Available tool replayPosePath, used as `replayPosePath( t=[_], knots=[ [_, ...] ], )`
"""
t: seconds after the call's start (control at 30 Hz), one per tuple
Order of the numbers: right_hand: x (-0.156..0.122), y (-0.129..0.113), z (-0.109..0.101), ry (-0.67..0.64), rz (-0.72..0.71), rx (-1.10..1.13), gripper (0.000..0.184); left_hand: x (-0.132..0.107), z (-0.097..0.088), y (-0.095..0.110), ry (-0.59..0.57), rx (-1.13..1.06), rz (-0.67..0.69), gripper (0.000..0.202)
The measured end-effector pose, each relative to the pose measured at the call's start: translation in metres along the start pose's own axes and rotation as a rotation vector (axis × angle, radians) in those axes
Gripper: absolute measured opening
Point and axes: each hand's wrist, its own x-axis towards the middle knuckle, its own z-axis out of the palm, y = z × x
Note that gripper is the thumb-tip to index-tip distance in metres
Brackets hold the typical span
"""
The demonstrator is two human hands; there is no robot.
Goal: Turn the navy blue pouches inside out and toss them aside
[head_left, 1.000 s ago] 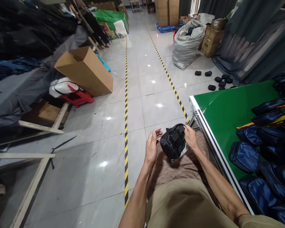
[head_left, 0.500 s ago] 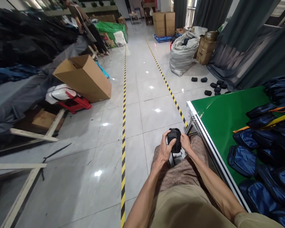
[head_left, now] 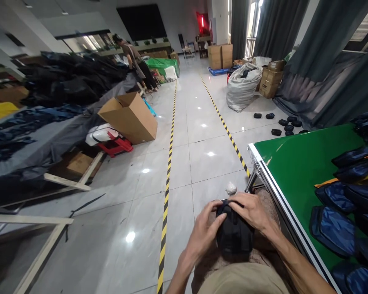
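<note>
A small black pouch (head_left: pixel 234 237) rests over my lap near the bottom of the head view. My left hand (head_left: pixel 205 232) grips its left side with the fingers curled round it. My right hand (head_left: pixel 250 212) covers its top and right side, fingers pressed onto the upper edge. A crumpled white scrap (head_left: pixel 231 188) lies on the floor just beyond my hands. To my right stands a green-topped table (head_left: pixel 297 157) with several dark blue pouches (head_left: pixel 328 220) piled on it.
Yellow-and-black tape lines (head_left: pixel 167 192) run down the tiled floor. An open cardboard box (head_left: pixel 129 115) and a red-and-white item (head_left: pixel 110 139) lie at left beside dark fabric heaps (head_left: pixel 64 81). A grey sack (head_left: pixel 242 87), boxes and small black pouches (head_left: pixel 286 122) sit far right. A person (head_left: pixel 134 61) stands far off.
The pouch has come closer to my body and my right hand has moved on top of it. My view has tilted up, showing more of the room.
</note>
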Motion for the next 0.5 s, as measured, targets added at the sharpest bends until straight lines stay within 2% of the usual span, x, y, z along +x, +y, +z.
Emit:
replayPosePath(
  t=[0.07,0.17,0.27,0.37,0.43,0.5],
  knots=[
    [-0.021,0.007,-0.001,-0.090,-0.002,-0.070,0.024,-0.012,0.021,-0.026,-0.033,-0.001,-0.033,0.034],
    [-0.055,0.022,-0.001,-0.170,0.069,-0.068,0.039,-0.032,0.056,-0.062,-0.033,-0.012,-0.076,0.043],
    [-0.083,0.032,0.003,-0.210,0.191,-0.016,0.054,-0.050,0.077,-0.082,-0.059,-0.078,-0.165,0.052],
    [-0.099,0.039,0.010,-0.221,0.261,0.027,0.067,-0.060,0.078,-0.088,-0.198,-0.270,-0.314,0.056],
    [-0.105,0.044,0.015,-0.219,0.264,0.037,0.070,-0.061,0.071,-0.089,-0.293,-0.381,-0.349,0.056],
    [-0.110,0.048,0.017,-0.170,0.243,0.010,0.071,-0.062,0.064,-0.090,-0.339,-0.492,-0.384,0.055]
  ],
)
